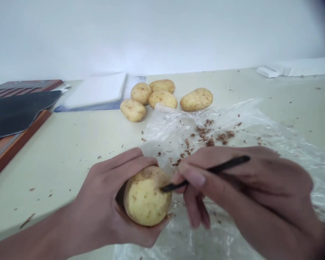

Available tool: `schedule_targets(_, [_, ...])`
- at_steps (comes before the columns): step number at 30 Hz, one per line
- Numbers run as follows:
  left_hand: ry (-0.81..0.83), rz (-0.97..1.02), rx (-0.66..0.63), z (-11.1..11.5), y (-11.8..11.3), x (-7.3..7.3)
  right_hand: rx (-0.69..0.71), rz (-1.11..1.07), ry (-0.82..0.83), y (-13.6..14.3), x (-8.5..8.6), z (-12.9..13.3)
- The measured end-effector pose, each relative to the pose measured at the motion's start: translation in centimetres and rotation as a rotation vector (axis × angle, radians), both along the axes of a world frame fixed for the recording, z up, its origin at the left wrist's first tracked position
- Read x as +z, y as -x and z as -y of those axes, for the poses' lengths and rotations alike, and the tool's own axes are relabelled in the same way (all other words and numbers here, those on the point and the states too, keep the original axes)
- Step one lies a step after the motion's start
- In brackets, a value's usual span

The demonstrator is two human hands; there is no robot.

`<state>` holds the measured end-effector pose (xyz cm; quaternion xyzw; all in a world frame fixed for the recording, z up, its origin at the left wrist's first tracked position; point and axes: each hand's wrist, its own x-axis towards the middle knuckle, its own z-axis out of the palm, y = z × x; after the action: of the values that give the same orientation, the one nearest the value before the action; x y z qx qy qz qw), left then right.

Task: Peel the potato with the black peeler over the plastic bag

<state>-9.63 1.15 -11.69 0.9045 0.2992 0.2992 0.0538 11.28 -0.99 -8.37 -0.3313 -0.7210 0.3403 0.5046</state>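
A potato (147,202) with a pale, partly scraped face sits in my left hand (105,202), fingers and thumb wrapped round it. Between the thumb and fingers of my right hand (241,191) is a thin black stick-like tool (219,168), held like a pen. Its tip touches the potato's right side near a small dark spot. The exact kind of tool cannot be made out. Under both hands lies a clear plastic sheet (195,238), crumpled, with brown peel scraps (209,136) scattered on it.
Several potatoes (162,98) lie behind the sheet, one (196,99) a little apart. A white board (96,90) rests on a blue folder at the back left. At far left is a reddish-brown frame (29,139) with a black mat (18,112). White packets (300,68) lie back right.
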Motion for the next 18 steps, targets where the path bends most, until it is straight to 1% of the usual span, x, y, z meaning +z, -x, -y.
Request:
schedule_targets(3, [-0.066,-0.010,-0.001,-0.2,-0.2,0.4,0.000,-0.038,0.020,0.1,-0.2,0.0])
schedule_targets(7, [-0.039,-0.024,-0.046,-0.4,-0.5,0.9,-0.005,-0.094,0.048,-1.1,-0.6,0.1])
schedule_targets(10, [-0.055,-0.027,-0.025,-0.3,-0.6,0.8,-0.005,-0.141,0.059,-2.2,-1.1,0.9])
schedule_targets(14, [-0.084,-0.023,0.003,-0.2,-0.4,0.7,0.090,-0.190,0.000,-2.7,-1.4,2.5])
schedule_targets(16, [-0.066,-0.023,-0.016,-0.3,-0.4,0.8,0.115,-0.162,-0.018,-2.6,-1.4,2.8])
schedule_targets(18, [-0.062,-0.045,-0.023,-0.3,-0.5,1.0,0.095,-0.108,0.011,-2.7,-1.6,2.5])
